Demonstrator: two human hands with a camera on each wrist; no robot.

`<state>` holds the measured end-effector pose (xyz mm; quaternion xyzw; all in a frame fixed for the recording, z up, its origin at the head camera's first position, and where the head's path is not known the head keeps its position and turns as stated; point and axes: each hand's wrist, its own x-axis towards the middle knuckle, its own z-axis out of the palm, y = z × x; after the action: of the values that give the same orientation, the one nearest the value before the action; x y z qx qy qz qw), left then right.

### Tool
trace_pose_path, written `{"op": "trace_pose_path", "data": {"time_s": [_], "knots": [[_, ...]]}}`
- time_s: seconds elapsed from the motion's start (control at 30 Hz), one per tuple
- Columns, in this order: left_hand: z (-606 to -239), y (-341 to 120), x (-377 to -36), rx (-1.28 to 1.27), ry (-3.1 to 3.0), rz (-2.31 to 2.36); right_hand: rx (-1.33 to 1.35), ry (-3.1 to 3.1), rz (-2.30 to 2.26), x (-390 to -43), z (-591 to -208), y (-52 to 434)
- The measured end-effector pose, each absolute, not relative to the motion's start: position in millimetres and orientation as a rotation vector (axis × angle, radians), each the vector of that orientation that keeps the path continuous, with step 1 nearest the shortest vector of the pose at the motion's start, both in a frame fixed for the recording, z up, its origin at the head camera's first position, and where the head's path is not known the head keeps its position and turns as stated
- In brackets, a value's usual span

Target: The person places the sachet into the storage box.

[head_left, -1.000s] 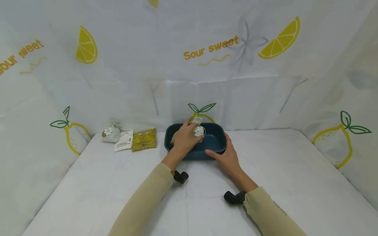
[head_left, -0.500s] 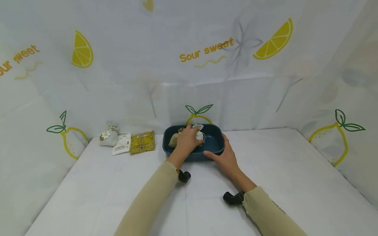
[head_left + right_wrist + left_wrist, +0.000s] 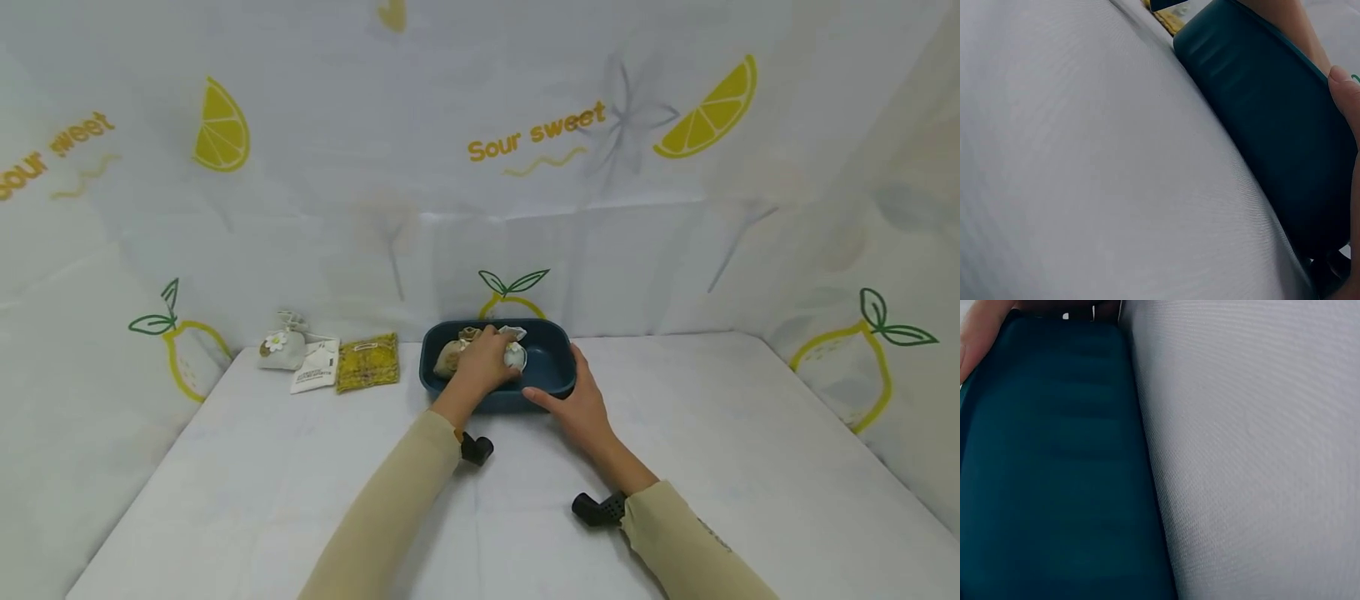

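Note:
In the head view my left hand (image 3: 483, 365) reaches into a dark blue plastic basin (image 3: 498, 402), its fingers around a small pale drawstring pouch (image 3: 514, 357) with a white flower. A beige drawstring pouch (image 3: 447, 360) lies in the basin's left end, partly behind that hand. My right hand (image 3: 587, 407) grips the basin's right end, thumb on the front rim. The left wrist view shows the basin's outer wall (image 3: 1060, 462) and part of the left hand (image 3: 982, 331). In the right wrist view the right thumb (image 3: 1345, 90) presses on the basin's rim.
Left of the basin on the white cloth (image 3: 300, 483) lie a yellow patterned packet (image 3: 367, 363), a white printed packet (image 3: 315, 367) and a grey-white pouch with a flower (image 3: 281, 348). A lemon-printed cloth wall (image 3: 337, 242) rises behind. A black camera mount sits at each wrist.
My left hand has lowered the pale pouch into the basin, beside the beige one. The right hand keeps its grip on the basin's end. The head view has shifted slightly.

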<state>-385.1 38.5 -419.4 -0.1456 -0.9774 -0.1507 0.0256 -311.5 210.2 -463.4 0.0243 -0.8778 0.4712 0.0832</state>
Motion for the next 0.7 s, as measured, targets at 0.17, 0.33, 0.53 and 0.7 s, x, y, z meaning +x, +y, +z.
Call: {"op": "trace_pose_path", "data": {"time_s": [0.17,0.33,0.53,0.7], "knots": [[-420.9,39.1,-385.8,-0.443,-3.024,-0.464,0.07,-2.626,1.422,-313.1,-465.3,210.2],[-420.8,38.5,-386.6,-0.434,-2.999,-0.445,0.085,-2.63,1.408,-315.9,-464.4,210.7],[-417.3,39.7,-387.6,-0.454,-2.973,-0.461,0.083,-2.626,1.405,-318.2,-461.7,212.6],[-415.0,34.5,-380.5,-0.471,-2.913,-0.568,0.079,-2.636,1.415,-315.9,-464.6,211.4]]}}
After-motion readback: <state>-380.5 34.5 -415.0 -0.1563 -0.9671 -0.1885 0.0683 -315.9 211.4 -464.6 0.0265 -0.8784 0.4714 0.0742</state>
